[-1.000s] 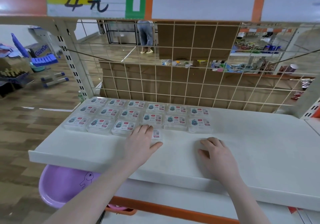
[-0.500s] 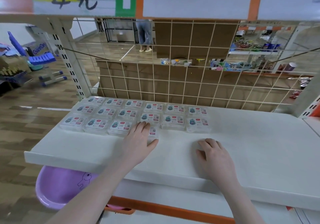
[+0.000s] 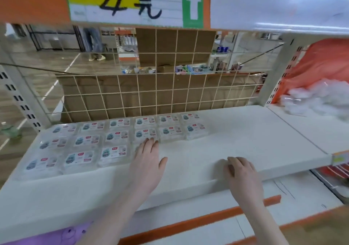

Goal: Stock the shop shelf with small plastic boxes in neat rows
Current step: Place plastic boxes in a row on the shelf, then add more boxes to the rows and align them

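Observation:
Several small clear plastic boxes (image 3: 113,152) with blue-and-red labels lie in three rows on the left part of the white shelf (image 3: 236,142). My left hand (image 3: 148,161) lies flat with straight fingers over a box in the front row, right of the third front box; its fingertips reach the middle row. That box is almost fully hidden under the palm. My right hand (image 3: 239,173) rests on the shelf's front part with loosely curled fingers and holds nothing.
A wire grid back panel (image 3: 156,93) stands behind the rows, with brown cardboard behind it. A pile of clear plastic (image 3: 317,99) and an orange sack (image 3: 321,65) fill the neighbouring shelf bay at right. A purple basin (image 3: 62,234) sits below left.
The view has swung right and closer. My left hand has pushed the covered box a little further toward the rows. My right hand stays on the shelf.

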The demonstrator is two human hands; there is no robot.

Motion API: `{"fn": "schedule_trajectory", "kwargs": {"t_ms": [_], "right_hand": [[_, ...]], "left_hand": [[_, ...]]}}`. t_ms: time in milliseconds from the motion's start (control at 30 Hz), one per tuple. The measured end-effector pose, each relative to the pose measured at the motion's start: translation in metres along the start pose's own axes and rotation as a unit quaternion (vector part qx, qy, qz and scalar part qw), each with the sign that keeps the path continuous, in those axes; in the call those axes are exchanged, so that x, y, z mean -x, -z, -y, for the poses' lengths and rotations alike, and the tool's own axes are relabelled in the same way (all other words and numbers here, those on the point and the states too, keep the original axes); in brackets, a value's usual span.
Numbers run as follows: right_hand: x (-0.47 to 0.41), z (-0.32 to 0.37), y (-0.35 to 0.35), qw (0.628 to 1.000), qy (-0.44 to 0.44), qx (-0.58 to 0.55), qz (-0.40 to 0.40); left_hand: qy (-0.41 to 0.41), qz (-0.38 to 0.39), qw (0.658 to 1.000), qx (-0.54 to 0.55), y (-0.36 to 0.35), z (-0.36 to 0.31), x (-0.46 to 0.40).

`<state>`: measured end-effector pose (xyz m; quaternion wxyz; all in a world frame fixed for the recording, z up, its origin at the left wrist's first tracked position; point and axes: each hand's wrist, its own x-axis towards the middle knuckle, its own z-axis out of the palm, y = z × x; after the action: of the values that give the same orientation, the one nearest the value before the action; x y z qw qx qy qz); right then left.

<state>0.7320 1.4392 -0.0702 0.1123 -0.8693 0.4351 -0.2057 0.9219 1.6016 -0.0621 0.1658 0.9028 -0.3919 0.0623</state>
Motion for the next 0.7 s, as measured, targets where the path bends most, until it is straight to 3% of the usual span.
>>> {"fn": "schedule_trajectory", "kwargs": {"t_ms": [167,400,700], "right_hand": [[0.035,-0.013,0.018,0.996,-0.06,0.037,-0.063],[0.057,-0.057,0.051,0.986,-0.135,0.068,-0.068],[0.049,-0.153,0.099,0.975,-0.174,0.099,-0.1]], "left_hand": [[-0.071,0.019,0.997,0.037,0.002,-0.025,0.002],[-0.15,0.047,0.986,0.063,-0.001,-0.086,0.01],[-0.209,0.063,0.974,0.067,-0.024,-0.214,0.006]]}}
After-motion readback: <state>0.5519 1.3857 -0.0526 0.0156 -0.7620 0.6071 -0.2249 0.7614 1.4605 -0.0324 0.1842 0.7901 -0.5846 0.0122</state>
